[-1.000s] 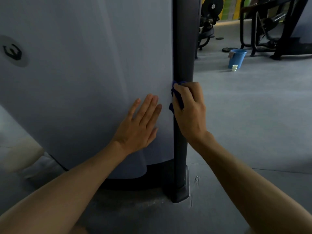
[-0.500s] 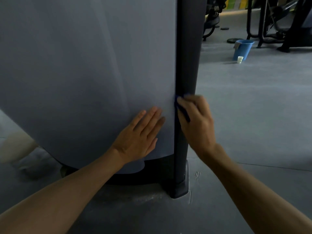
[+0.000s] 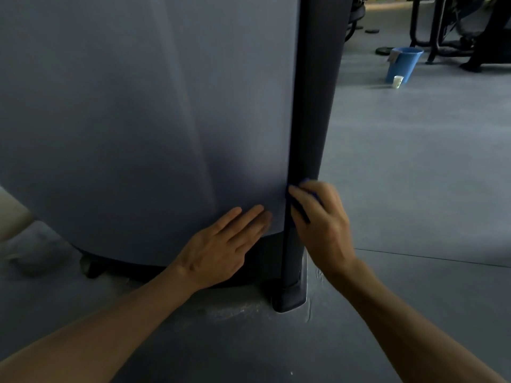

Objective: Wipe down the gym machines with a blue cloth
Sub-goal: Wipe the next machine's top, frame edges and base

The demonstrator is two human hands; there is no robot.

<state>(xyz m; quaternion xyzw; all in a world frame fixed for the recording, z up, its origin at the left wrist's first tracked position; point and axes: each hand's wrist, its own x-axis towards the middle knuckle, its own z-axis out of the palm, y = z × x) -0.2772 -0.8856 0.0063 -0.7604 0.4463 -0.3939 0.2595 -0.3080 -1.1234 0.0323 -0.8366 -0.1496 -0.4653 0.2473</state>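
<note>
Both hands lower: R hand [image 3: 322,225] w/ cloth [image 3: 297,208] near post [image 3: 309,134] base.

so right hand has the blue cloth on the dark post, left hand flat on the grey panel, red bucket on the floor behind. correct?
One error: the bucket is blue, per the head view. The right hand does hold the blue cloth on the dark post, and the left hand lies flat on the grey panel.
</note>
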